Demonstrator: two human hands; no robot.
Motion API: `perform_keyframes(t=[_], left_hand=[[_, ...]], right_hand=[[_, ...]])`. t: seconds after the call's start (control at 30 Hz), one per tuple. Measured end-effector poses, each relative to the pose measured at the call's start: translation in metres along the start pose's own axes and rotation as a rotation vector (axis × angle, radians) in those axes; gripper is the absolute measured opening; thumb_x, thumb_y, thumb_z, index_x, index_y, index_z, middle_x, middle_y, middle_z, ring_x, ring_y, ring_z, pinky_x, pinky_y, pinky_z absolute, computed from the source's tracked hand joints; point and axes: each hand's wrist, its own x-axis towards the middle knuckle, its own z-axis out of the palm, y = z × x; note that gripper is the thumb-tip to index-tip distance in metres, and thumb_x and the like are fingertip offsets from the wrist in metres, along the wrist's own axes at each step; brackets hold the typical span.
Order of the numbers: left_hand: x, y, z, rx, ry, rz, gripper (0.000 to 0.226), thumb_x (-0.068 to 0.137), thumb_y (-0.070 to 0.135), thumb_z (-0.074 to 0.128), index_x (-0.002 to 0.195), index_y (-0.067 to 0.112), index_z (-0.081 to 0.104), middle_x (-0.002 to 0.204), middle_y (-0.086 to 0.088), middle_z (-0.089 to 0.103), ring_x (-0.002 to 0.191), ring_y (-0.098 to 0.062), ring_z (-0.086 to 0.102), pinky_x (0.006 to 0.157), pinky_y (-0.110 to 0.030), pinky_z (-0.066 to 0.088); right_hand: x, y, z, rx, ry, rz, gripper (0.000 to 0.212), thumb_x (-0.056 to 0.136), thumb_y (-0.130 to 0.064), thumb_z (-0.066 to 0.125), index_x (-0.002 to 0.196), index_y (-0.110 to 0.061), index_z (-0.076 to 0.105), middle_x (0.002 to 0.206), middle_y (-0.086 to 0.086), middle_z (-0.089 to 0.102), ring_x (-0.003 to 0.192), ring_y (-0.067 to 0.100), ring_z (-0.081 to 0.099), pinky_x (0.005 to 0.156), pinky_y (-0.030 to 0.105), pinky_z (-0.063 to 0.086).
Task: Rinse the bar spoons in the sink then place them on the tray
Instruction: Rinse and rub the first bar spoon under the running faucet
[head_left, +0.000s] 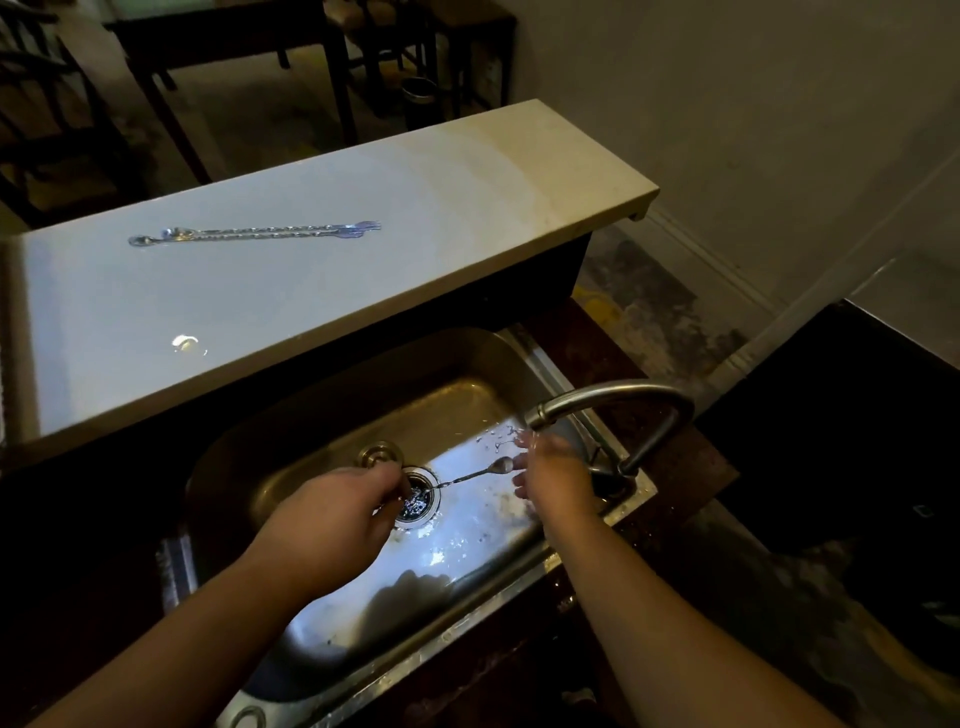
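Observation:
A thin twisted bar spoon (470, 472) stretches across the steel sink (322, 415) above the drain (415, 498). My left hand (337, 514) pinches its handle end near the drain. My right hand (553, 475) touches its bowl end under the curved tap (613, 397), where water splashes. Two more bar spoons (254, 234) lie side by side on the raised white counter (467, 197) behind the sink, fork ends to the right. No tray is in view.
A round sink plug (380, 456) lies in the basin left of the drain. The tap's base stands at the sink's right rim. Dark tables and chairs (234, 47) stand beyond the counter. A dark unit (857, 426) sits to the right.

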Motion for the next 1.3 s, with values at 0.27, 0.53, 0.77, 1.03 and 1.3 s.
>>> perform_keyframes(t=[0.27, 0.53, 0.77, 1.03, 1.3], left_hand=[[0.01, 0.01, -0.001, 0.004, -0.01, 0.016, 0.014, 0.092, 0.041, 0.058, 0.101, 0.039, 0.049, 0.082, 0.014, 0.057, 0.076, -0.012, 0.054, 0.063, -0.031, 0.046], [0.011, 0.014, -0.003, 0.002, -0.028, 0.001, 0.013, 0.093, 0.041, 0.059, 0.102, 0.039, 0.05, 0.085, 0.014, 0.061, 0.082, -0.013, 0.061, 0.065, -0.031, 0.049], [0.01, 0.012, -0.005, -0.044, -0.011, -0.022, 0.013, 0.092, 0.04, 0.063, 0.101, 0.039, 0.053, 0.088, 0.014, 0.065, 0.081, -0.011, 0.061, 0.065, -0.031, 0.05], [0.009, 0.001, 0.0, -0.111, 0.009, -0.064, 0.016, 0.09, 0.039, 0.068, 0.095, 0.039, 0.053, 0.073, 0.027, 0.058, 0.071, 0.0, 0.059, 0.057, -0.018, 0.039], [0.015, 0.002, -0.005, -0.072, 0.004, -0.071, 0.013, 0.089, 0.041, 0.07, 0.088, 0.034, 0.059, 0.078, 0.018, 0.059, 0.072, 0.0, 0.053, 0.061, -0.02, 0.039]], right_hand=[[0.017, 0.013, -0.04, -0.09, 0.136, -0.089, 0.023, 0.1, -0.019, 0.053, 0.103, -0.014, 0.075, 0.077, 0.001, 0.072, 0.086, 0.026, 0.069, 0.073, 0.036, 0.051], [0.02, -0.016, -0.029, -0.776, 0.111, -0.181, 0.033, 0.104, -0.012, 0.052, 0.136, -0.011, 0.059, 0.14, 0.011, 0.06, 0.13, 0.03, 0.057, 0.099, 0.039, 0.051], [-0.019, -0.012, -0.011, 0.116, -0.378, 0.146, 0.039, 0.106, -0.041, 0.052, 0.118, -0.007, 0.066, 0.11, 0.017, 0.076, 0.093, 0.034, 0.076, 0.074, 0.039, 0.061], [-0.037, -0.016, 0.006, 0.313, -0.471, -0.006, 0.017, 0.108, -0.019, 0.05, 0.114, -0.005, 0.059, 0.092, 0.02, 0.08, 0.083, 0.034, 0.08, 0.068, 0.036, 0.065], [-0.033, -0.015, -0.014, 0.139, -0.534, -0.071, 0.018, 0.11, -0.016, 0.045, 0.112, -0.005, 0.06, 0.075, 0.011, 0.077, 0.066, 0.023, 0.074, 0.06, 0.03, 0.059]])
